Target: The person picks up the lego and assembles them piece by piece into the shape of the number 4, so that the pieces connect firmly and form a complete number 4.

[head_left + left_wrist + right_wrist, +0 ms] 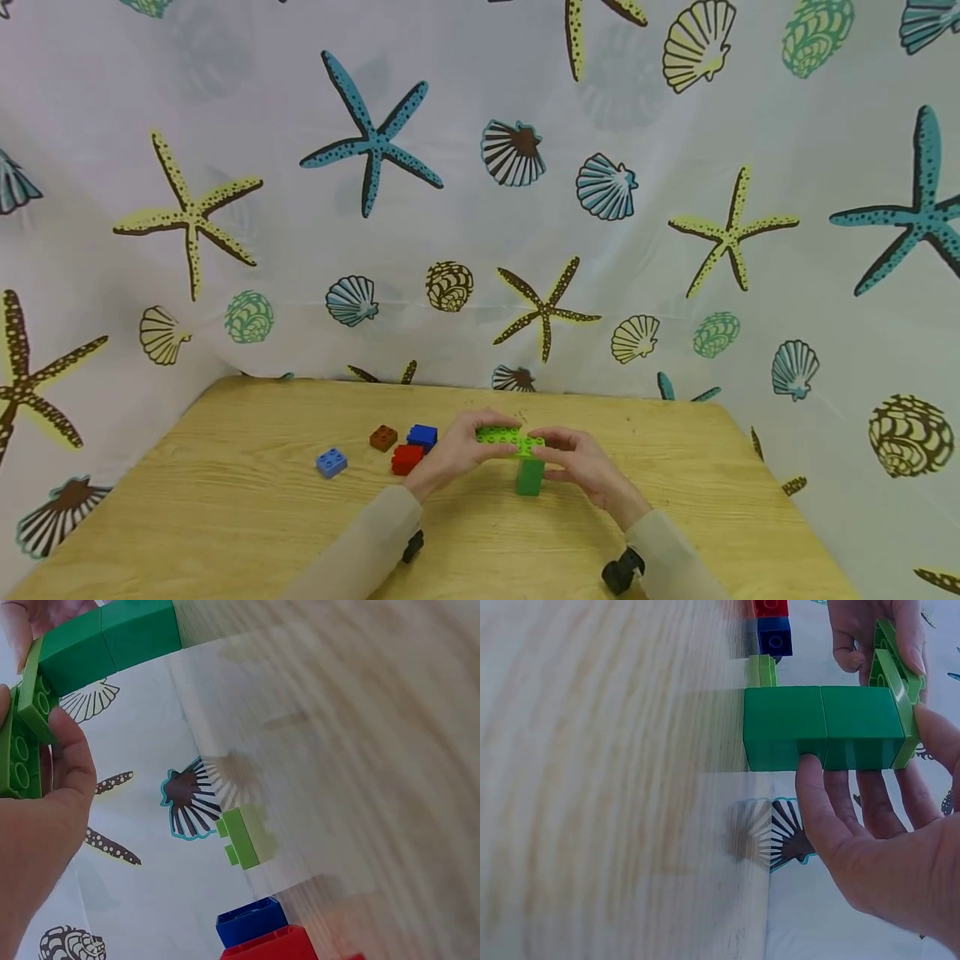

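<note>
Two dark green toy bricks (821,727) are stacked upright on the table, a light green brick (534,442) lying flat over their top. My right hand (588,468) grips this stack, thumb at the light green brick and fingers along the dark green side. From the left, my left hand (459,452) pinches another light green brick (495,434) between thumb and fingers. In the left wrist view this held brick (21,761) shows its hollow underside, right beside the one topping the stack. Its far side is hidden by my left fingers.
Left of the hands lie a red brick (407,459), a dark blue brick (422,436), a brown brick (383,437) and a lighter blue brick (332,462). One more light green brick (242,838) sits behind the stack. A patterned curtain (465,233) hangs behind the wooden table (225,517).
</note>
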`<state>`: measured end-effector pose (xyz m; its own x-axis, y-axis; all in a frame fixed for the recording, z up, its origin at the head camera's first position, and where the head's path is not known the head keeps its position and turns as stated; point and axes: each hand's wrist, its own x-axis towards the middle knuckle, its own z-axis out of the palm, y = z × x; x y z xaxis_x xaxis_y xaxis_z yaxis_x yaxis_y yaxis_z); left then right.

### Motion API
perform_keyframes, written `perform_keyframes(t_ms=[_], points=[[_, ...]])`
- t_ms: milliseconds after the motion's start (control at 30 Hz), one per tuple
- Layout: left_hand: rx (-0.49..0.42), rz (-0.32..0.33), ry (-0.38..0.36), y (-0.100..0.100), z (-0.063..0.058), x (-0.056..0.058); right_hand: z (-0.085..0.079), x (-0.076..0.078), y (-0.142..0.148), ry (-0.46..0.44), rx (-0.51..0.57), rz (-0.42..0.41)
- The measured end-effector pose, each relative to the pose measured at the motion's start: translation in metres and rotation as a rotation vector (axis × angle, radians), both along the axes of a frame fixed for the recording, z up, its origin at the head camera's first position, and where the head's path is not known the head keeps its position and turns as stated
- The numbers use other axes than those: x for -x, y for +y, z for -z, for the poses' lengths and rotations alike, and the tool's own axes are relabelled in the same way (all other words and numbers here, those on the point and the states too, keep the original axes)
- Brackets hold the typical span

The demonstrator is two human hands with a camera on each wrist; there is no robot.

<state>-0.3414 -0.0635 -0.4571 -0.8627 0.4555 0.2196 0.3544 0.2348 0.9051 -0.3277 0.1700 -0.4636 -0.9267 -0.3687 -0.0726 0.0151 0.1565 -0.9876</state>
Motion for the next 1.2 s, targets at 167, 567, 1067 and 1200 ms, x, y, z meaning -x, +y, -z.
perform_keyframes(t_ms=[167, 567, 1067, 1200], points=[[0.019, 0.032, 0.01, 0.0001, -0.0012, -0.0009, 0.0006, -0.0001, -0.0021, 0.001, 0.001, 0.005], [0.049, 0.033, 0.007, 0.0059, -0.0036, 0.0012, -0.0005, 0.002, -0.0005, 0.009, 0.016, 0.007], [0.022, -0.011, -0.08, 0.0075, 0.0007, 0.0005, -0.0016, 0.0012, -0.0012, 0.0, 0.008, 0.005], [0.003, -0.016, -0.107, 0.0086, 0.0009, 0.0, 0.0001, 0.0019, -0.0011, -0.002, 0.002, 0.008]])
